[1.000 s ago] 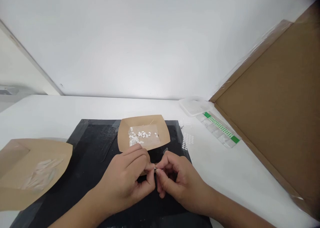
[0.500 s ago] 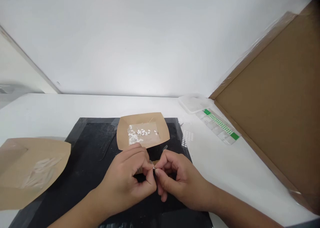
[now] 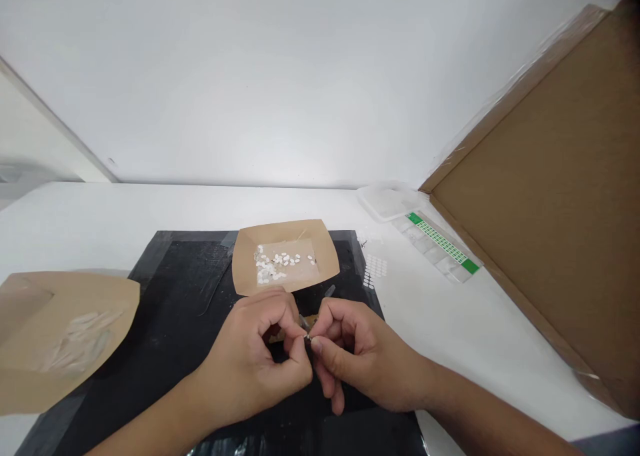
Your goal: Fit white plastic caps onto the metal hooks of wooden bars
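Left hand (image 3: 255,356) and right hand (image 3: 367,356): fingers closed at the tips, pinching one small dark part (image 3: 307,339) between them, above the black mat (image 3: 175,289). Versus one second earlier, the left thumb-forefinger loop is wider; the right's lower fingers extend further. Paper tray (image 3: 329,246) of white bits (image 3: 270,270): beyond the hands, unmoved on the mat.

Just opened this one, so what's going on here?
A person holds a tiny dark piece between the fingertips of the left hand and right hand, over a black mat; it is too small to identify. Just beyond the hands is a cardboard tray with small white ovals in it. Another tray, at the left, holds pale, see-through pieces. A clear, green-striped case lies off to the right.
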`<state>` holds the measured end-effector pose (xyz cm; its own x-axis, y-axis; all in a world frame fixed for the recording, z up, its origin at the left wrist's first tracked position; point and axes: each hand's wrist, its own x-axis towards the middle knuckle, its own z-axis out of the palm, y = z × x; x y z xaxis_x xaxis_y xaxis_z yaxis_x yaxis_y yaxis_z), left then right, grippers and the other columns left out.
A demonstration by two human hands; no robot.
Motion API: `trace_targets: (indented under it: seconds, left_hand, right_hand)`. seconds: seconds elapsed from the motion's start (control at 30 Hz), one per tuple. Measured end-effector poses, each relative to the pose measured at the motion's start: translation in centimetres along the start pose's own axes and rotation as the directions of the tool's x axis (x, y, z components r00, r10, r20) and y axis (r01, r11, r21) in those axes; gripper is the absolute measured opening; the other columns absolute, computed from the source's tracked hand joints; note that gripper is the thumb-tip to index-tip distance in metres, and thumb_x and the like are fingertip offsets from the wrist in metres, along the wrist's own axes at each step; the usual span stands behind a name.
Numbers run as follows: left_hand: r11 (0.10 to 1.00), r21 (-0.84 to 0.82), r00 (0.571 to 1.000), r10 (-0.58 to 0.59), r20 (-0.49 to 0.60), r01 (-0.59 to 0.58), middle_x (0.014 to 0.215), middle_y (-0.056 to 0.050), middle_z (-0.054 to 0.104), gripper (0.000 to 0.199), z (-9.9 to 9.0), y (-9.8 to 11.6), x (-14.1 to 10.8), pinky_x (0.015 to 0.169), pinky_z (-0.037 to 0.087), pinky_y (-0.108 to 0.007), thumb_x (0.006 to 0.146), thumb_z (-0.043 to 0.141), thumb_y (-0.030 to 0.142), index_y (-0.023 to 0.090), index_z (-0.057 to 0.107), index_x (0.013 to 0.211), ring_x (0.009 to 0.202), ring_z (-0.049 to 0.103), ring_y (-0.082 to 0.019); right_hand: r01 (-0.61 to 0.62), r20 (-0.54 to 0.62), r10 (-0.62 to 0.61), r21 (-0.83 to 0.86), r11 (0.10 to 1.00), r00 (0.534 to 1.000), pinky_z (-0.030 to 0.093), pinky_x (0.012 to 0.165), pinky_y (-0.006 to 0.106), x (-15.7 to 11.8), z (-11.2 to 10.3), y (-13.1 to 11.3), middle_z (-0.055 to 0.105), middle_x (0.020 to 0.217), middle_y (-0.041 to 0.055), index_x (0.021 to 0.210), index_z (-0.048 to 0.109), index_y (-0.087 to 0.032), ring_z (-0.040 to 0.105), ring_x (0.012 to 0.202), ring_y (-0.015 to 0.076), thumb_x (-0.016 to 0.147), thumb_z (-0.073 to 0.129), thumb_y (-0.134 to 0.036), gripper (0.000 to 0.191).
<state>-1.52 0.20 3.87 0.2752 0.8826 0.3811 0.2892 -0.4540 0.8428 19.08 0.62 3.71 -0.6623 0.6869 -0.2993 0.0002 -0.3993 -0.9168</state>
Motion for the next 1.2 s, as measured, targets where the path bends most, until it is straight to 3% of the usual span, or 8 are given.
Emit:
trace_targets:
  seconds: [0.33,0.5,0.73,0.93,1.2]
  left_hand:
    - [0.948,-0.256,0.981,-0.172,0.086,0.189,0.064,0.000,0.063,0.014,-0.2,0.2,0.3,0.048,0.043,-0.016,0.080,0.067,0.011,0.015,0.064,0.067,0.054,0.056,-0.009]
    - [0.946,-0.278,0.982,-0.134,0.131,0.166,0.072,-0.003,0.066,0.008,-0.9,-0.2,0.4,0.053,0.043,-0.020,0.084,0.069,0.013,0.016,0.072,0.078,0.061,0.058,-0.012]
    - [0.963,-0.264,0.971,0.012,0.238,0.053,0.078,-0.005,0.072,0.012,-2.4,-0.5,1.1,0.062,0.047,-0.027,0.084,0.074,0.008,0.018,0.077,0.090,0.072,0.061,-0.015]
    - [0.960,-0.273,0.973,0.008,0.230,0.056,0.077,-0.004,0.071,0.006,-2.4,-0.6,1.1,0.072,0.055,-0.032,0.091,0.076,0.015,0.019,0.077,0.087,0.075,0.065,-0.017]
    - [0.960,-0.248,0.954,-0.055,0.294,0.131,0.078,-0.005,0.070,0.016,-2.7,-0.5,1.1,0.067,0.051,-0.028,0.099,0.070,0.026,0.019,0.078,0.087,0.073,0.062,-0.016]
  right_hand:
    - [0.040,0.064,-0.042,0.024,0.999,0.997,0.046,0.047,0.013,-0.1,-0.5,-0.6,0.073,0.073,-0.0022,0.099,0.054,-0.019,0.063,0.047,0.0061,0.101,0.072,-0.052,0.038]
    - [0.077,0.094,-0.079,0.019,0.997,0.993,0.044,0.048,0.014,-0.2,-0.8,-0.7,0.076,0.079,0.0000,0.101,0.053,-0.019,0.063,0.048,0.0058,0.104,0.069,-0.050,0.035]
    - [0.106,0.099,-0.101,-0.046,0.993,0.990,0.045,0.048,0.014,-0.2,-1.0,-1.1,0.079,0.085,0.0026,0.101,0.054,-0.019,0.062,0.048,0.0053,0.105,0.068,-0.050,0.034]
    - [0.126,0.092,-0.120,-0.063,0.990,0.988,0.045,0.050,0.014,-0.2,-1.0,-1.1,0.080,0.086,0.0029,0.099,0.055,-0.019,0.063,0.048,0.0050,0.104,0.069,-0.048,0.033]
    - [0.128,0.117,-0.121,-0.057,0.990,0.986,0.049,0.055,0.017,0.0,-1.3,-1.2,0.081,0.094,0.0076,0.101,0.057,-0.018,0.066,0.053,0.0062,0.105,0.069,-0.045,0.030]
